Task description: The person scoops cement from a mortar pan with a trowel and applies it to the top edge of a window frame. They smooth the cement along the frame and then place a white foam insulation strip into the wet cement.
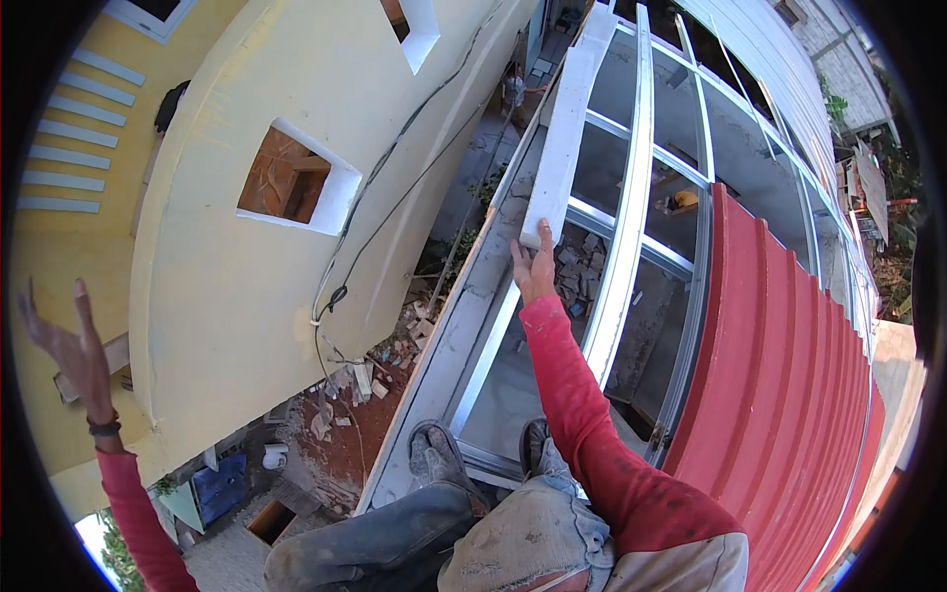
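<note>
My right hand (536,261) reaches forward over the roof frame and grips the near end of a long white beam (559,163). One finger lies on top of the beam's end, while the others sit at its left side, partly hidden. The beam stretches away from me along the wall top, and its far end is near the upper edge of the view. Out at the far left, my left hand (74,345) is raised with its fingers spread and nothing in it. A dark band circles that wrist.
Shiny metal rafters (631,197) cross open gaps, with rubble below. My shoes (434,449) rest by the wall top (464,286). Red corrugated roofing (779,375) lies to the right. A yellow wall (256,326) with loose cables rises at left. Another person (514,89) is in the alley.
</note>
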A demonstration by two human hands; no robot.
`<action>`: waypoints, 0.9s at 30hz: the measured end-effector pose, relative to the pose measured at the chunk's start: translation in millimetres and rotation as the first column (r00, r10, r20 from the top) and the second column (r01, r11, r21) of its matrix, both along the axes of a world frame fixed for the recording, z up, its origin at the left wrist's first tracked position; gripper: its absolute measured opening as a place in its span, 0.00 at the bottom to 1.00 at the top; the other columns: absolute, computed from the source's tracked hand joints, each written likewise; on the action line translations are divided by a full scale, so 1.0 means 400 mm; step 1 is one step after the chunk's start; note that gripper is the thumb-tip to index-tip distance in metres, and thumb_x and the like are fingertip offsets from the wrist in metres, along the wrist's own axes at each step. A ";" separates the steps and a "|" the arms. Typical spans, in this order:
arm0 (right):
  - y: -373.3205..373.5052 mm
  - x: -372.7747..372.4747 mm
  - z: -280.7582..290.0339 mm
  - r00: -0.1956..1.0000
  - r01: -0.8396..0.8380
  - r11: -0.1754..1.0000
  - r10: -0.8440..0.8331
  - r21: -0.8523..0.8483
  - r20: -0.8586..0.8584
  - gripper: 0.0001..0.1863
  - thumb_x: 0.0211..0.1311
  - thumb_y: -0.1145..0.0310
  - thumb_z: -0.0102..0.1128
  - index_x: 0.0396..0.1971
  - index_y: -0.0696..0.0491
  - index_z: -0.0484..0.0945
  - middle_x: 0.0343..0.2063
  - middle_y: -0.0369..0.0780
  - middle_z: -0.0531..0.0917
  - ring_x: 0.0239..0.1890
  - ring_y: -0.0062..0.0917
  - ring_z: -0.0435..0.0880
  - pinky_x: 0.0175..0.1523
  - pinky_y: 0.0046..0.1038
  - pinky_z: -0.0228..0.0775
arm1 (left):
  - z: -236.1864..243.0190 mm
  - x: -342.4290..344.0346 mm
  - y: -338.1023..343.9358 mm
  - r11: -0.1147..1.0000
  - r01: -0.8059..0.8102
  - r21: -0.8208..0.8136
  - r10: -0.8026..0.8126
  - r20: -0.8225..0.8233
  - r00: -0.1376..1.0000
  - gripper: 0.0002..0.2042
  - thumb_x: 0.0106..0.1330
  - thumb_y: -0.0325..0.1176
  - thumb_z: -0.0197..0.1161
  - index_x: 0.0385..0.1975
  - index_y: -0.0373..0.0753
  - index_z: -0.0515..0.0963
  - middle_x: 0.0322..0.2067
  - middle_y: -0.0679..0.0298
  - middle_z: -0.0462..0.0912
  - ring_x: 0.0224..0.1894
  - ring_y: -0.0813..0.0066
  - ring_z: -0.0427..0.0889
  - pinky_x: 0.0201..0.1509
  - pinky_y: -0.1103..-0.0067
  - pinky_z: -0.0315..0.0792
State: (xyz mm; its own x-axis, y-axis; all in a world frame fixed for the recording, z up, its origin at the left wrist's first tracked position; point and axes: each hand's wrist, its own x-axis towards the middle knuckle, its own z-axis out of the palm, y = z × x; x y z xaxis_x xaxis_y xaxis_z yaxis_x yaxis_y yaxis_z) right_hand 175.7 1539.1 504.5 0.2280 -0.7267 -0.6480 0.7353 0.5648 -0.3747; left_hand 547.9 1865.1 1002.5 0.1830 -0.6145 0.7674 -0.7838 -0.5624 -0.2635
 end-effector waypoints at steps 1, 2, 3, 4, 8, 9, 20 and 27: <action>0.016 -0.027 0.013 1.000 -0.003 1.000 0.003 0.006 -0.015 0.50 0.64 0.54 0.77 0.78 0.50 0.55 0.75 0.47 0.58 0.80 0.45 0.52 0.83 0.49 0.51 | -0.116 -0.097 -0.139 0.979 0.172 0.109 -0.145 -0.222 0.964 0.36 0.71 0.44 0.70 0.73 0.37 0.63 0.72 0.47 0.67 0.74 0.47 0.67 0.78 0.59 0.57; 0.039 -0.044 0.029 1.000 0.017 0.999 -0.016 0.047 -0.019 0.48 0.65 0.55 0.76 0.77 0.52 0.57 0.73 0.46 0.60 0.79 0.44 0.55 0.82 0.48 0.53 | -0.207 -0.231 -0.275 0.925 0.329 0.192 -0.154 -0.601 0.784 0.35 0.71 0.39 0.69 0.73 0.33 0.63 0.71 0.49 0.70 0.72 0.52 0.71 0.76 0.65 0.64; 0.076 -0.023 0.059 1.000 0.017 0.995 -0.017 0.097 0.003 0.45 0.66 0.56 0.75 0.75 0.53 0.59 0.72 0.45 0.63 0.78 0.43 0.58 0.81 0.47 0.55 | -0.290 -0.320 -0.369 0.845 0.452 0.287 -0.153 -0.679 0.718 0.35 0.68 0.43 0.70 0.72 0.37 0.66 0.67 0.51 0.75 0.69 0.52 0.76 0.70 0.67 0.72; 0.110 0.002 0.089 1.000 0.011 0.990 -0.015 0.144 0.024 0.43 0.67 0.56 0.75 0.74 0.55 0.60 0.70 0.44 0.65 0.77 0.42 0.61 0.81 0.46 0.57 | -0.363 -0.422 -0.456 0.787 0.532 0.311 -0.122 -0.768 0.629 0.37 0.66 0.51 0.72 0.71 0.41 0.68 0.64 0.52 0.78 0.66 0.50 0.79 0.68 0.64 0.75; 0.185 -0.046 0.110 0.996 0.022 0.996 -0.029 0.088 0.080 0.35 0.75 0.52 0.65 0.72 0.55 0.64 0.68 0.46 0.68 0.74 0.41 0.67 0.78 0.43 0.63 | -0.714 -0.743 -0.776 0.841 0.462 0.281 0.130 -0.934 0.332 0.54 0.53 0.65 0.76 0.77 0.43 0.59 0.68 0.47 0.72 0.69 0.44 0.74 0.65 0.56 0.76; 0.233 -0.024 0.178 0.967 -0.167 0.977 0.137 0.131 0.214 0.28 0.82 0.50 0.52 0.71 0.53 0.66 0.65 0.44 0.73 0.71 0.37 0.72 0.75 0.43 0.67 | -0.774 -0.752 -0.793 0.886 0.344 0.310 0.231 -0.940 0.253 0.57 0.51 0.64 0.78 0.78 0.43 0.56 0.68 0.43 0.71 0.70 0.41 0.72 0.65 0.55 0.76; 0.356 -0.123 0.170 0.836 -0.548 0.806 0.520 -0.226 -0.172 0.34 0.82 0.42 0.44 0.74 0.51 0.62 0.69 0.41 0.73 0.71 0.36 0.71 0.75 0.41 0.64 | -0.937 -0.802 -0.873 0.893 0.210 0.399 0.345 -0.904 0.250 0.49 0.48 0.50 0.79 0.67 0.28 0.66 0.55 0.43 0.83 0.48 0.48 0.89 0.52 0.62 0.85; 0.327 -0.186 0.261 0.957 -0.276 0.920 0.237 0.278 0.164 0.71 0.58 0.15 0.50 0.82 0.56 0.36 0.82 0.52 0.43 0.85 0.42 0.39 0.84 0.51 0.29 | -0.865 -0.686 -0.772 0.885 0.266 0.382 0.303 -0.907 0.293 0.47 0.48 0.53 0.77 0.64 0.26 0.71 0.49 0.43 0.87 0.51 0.47 0.88 0.57 0.62 0.82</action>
State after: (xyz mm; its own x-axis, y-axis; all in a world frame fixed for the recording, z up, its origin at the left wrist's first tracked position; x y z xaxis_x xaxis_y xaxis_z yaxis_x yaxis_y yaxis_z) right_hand 101.2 1669.8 608.8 0.4740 -0.4128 -0.7777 0.5802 0.8108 -0.0767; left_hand 273.5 1556.5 656.6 0.5946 -0.7597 -0.2634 -0.6213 -0.6420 0.4492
